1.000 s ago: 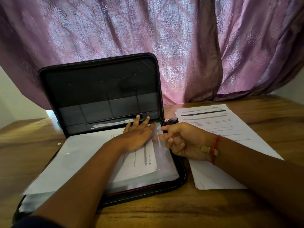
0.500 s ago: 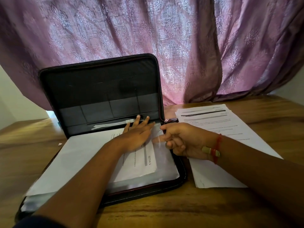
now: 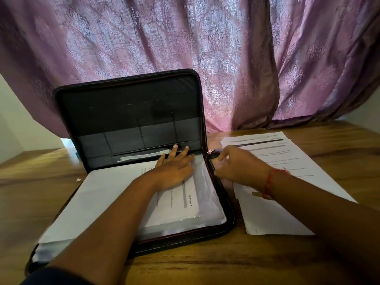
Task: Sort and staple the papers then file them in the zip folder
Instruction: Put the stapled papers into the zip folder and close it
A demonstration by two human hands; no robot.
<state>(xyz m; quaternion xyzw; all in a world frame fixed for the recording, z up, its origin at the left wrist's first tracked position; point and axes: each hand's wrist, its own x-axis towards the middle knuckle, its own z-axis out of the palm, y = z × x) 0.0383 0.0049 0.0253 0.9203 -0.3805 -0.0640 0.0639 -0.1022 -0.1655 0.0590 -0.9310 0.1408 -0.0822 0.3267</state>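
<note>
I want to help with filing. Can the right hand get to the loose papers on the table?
Probably yes: the right hand already hovers over the loose papers beside the zip folder, with nothing between.

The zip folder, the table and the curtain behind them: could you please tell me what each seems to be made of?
The zip folder looks like black woven fabric, matte, with stitched pockets and a piped edge. The table seems to be brown wood or wood veneer, with visible grain and a soft sheen. The curtain appears to be thin purple cloth with a shiny embossed pattern, hanging in folds.

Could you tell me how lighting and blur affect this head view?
Head view: backlit through the curtain, so the zip folder lid interior reads dark; right hand is motion-blurred, left hand sharper; wide-angle bending at the edges.
</note>
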